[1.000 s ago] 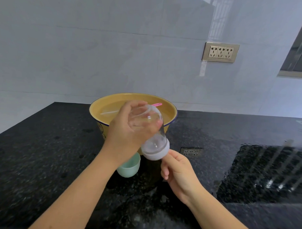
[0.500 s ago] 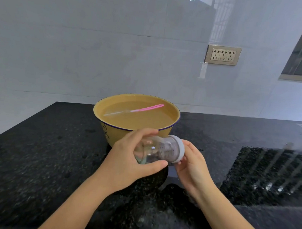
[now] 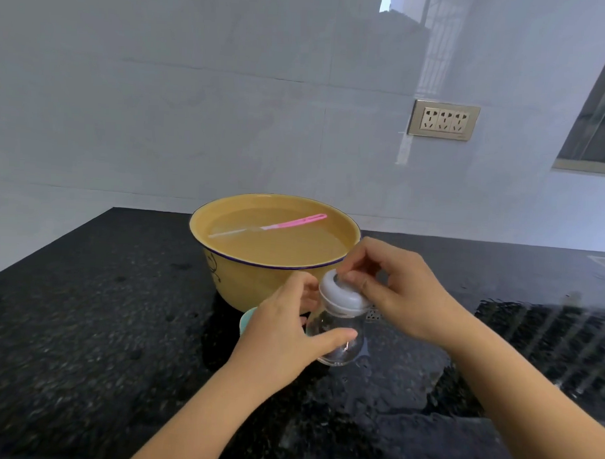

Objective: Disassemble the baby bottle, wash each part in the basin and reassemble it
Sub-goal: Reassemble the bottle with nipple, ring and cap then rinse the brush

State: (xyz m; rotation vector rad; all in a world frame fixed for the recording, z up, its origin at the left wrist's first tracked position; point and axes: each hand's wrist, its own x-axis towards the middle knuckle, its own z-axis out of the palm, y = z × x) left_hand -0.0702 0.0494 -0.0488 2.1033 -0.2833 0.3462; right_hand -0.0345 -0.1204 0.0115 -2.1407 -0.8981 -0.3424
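Note:
A clear baby bottle (image 3: 340, 337) stands nearly upright just above the black counter, in front of the yellow basin (image 3: 258, 282). My left hand (image 3: 283, 335) grips its glass body. On the neck sits a pale grey collar ring (image 3: 343, 296). My right hand (image 3: 395, 291) pinches the top of that ring with curled fingers. The basin is full of water, and a pink-handled bottle brush (image 3: 287, 224) floats in it. A mint green cap (image 3: 247, 322) peeks out behind my left hand.
The black speckled counter (image 3: 85, 324) is wet around the bottle. A dark ridged mat (image 3: 547, 341) lies at the right. A wall socket (image 3: 442, 120) sits on the white tiled wall. A small metal floor drain plate (image 3: 373, 314) shows behind my right hand.
The bottle swung from upside down, through lying sideways, to nearly upright. My right hand moved from under the collar ring to on top of it and now pinches it.

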